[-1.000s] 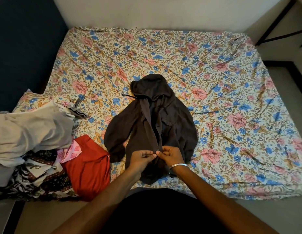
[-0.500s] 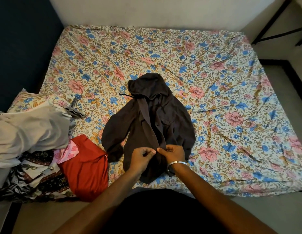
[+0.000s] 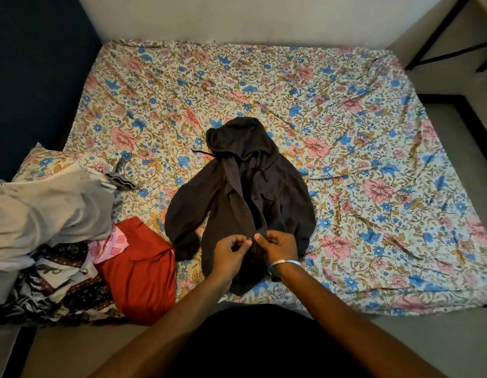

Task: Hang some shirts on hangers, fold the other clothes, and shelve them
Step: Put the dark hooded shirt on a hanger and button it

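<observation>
Pinching the front placket of a dark hooded shirt [image 3: 245, 192], left hand [image 3: 231, 251] and right hand [image 3: 280, 245] meet at a button [image 3: 250, 237]. Shirt lies mid-bedsheet [image 3: 345, 132]; red garment [image 3: 138, 271] and clothes pile [image 3: 46, 214] lie to the shirt's left.

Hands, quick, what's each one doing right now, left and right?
Left hand: fingers pinch the front edge of the dark hooded shirt at a button.
Right hand: pinches the opposite front edge.

I'm facing a bed [image 3: 345, 110] in a floral sheet, pale wall [image 3: 236, 17] behind it, dark wall [image 3: 32, 77] to my left, grey floor [image 3: 454, 336] and black frame [image 3: 438, 31] right.
</observation>
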A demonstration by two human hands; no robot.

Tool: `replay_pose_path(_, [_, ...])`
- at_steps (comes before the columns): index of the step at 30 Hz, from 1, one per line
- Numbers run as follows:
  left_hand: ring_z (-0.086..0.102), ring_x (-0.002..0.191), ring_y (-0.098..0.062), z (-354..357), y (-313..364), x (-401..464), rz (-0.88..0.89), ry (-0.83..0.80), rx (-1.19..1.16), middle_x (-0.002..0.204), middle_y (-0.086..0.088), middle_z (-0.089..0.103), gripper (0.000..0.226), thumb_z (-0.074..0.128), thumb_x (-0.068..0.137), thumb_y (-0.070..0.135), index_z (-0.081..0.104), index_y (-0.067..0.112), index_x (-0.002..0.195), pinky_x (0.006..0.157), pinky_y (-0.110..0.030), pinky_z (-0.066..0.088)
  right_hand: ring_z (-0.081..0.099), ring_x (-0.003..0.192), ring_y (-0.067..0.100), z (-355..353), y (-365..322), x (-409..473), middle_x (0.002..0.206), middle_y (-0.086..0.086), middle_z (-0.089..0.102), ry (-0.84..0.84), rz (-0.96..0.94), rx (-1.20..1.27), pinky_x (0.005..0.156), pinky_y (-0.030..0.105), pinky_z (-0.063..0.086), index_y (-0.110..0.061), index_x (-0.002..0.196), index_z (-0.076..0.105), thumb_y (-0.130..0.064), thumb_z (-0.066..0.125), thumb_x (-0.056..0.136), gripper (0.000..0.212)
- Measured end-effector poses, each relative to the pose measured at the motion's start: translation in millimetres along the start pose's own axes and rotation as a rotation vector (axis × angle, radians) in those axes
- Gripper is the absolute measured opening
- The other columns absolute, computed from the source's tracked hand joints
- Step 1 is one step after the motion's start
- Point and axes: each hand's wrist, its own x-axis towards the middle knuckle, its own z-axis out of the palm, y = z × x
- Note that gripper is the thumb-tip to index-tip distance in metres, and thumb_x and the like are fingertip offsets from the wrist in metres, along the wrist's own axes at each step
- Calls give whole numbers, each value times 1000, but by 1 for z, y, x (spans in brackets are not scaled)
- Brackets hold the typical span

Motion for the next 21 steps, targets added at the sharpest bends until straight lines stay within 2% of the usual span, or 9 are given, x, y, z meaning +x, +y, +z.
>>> replay_pose_path(3, [69,86,-9,-1,2,2,151,65,120,85,6,74,7,72,93,19,75,19,86,79,-23,54,59,51,24,0,0,1,71,26,66,63,-34,-46,54,43,57,4,79,70,-18,74,90,25])
replay_pose_path(5, [66,84,0,-2,6,1,174,118,109,86,10,72,7,71,94,19,74,19,88,76,-13,51,64,56,32,-3,-3,3,74,23,69,121,-73,-69,58,48,59,5,83,70,-19,74,90,25])
replay_pose_path(8, [60,91,7,-8,10,3,164,193,94,96,9,70,9,69,96,19,74,16,102,75,-1,43,66,62,24,-8,-2,6,74,15,72,139,-80,-77,65,46,60,-2,83,74,-19,75,88,18])
replay_pose_path(10, [58,96,8,-13,8,7,159,214,115,104,6,70,16,68,97,22,74,13,109,80,-4,41,70,72,22,-9,-1,4,78,12,74,98,-83,-51,72,45,62,-8,85,76,-17,75,88,10])
replay_pose_path(12, [62,101,-1,-16,6,9,163,202,115,107,4,71,19,67,97,23,73,12,111,89,-16,47,71,79,20,-10,-4,-1,83,9,76,74,-90,-27,78,41,62,-12,88,77,-14,75,88,3])
replay_pose_path(14, [64,104,-8,-17,6,8,190,180,119,105,6,70,15,68,97,22,72,15,109,95,-27,51,69,77,16,-12,-10,-5,80,6,76,83,-101,-4,76,30,60,-14,85,78,-9,75,88,6])
replay_pose_path(16, [64,102,-10,-18,9,6,236,173,150,101,9,68,12,68,96,20,71,18,108,95,-29,51,70,76,13,-16,-14,-7,75,-7,75,90,-109,6,73,23,58,-22,82,77,-8,77,86,15])
replay_pose_path(18, [64,100,-10,-20,10,5,269,173,193,97,12,67,14,69,96,18,72,15,109,94,-30,52,73,78,13,-18,-15,-8,76,-8,76,92,-105,22,76,27,59,-20,84,79,-10,81,82,11])
replay_pose_path(21, [67,97,-10,-21,7,3,347,177,309,100,6,71,17,71,94,21,74,13,109,91,-33,56,74,78,12,-18,-14,-11,78,-6,77,79,-134,-16,77,28,59,-17,87,81,-14,85,78,11])
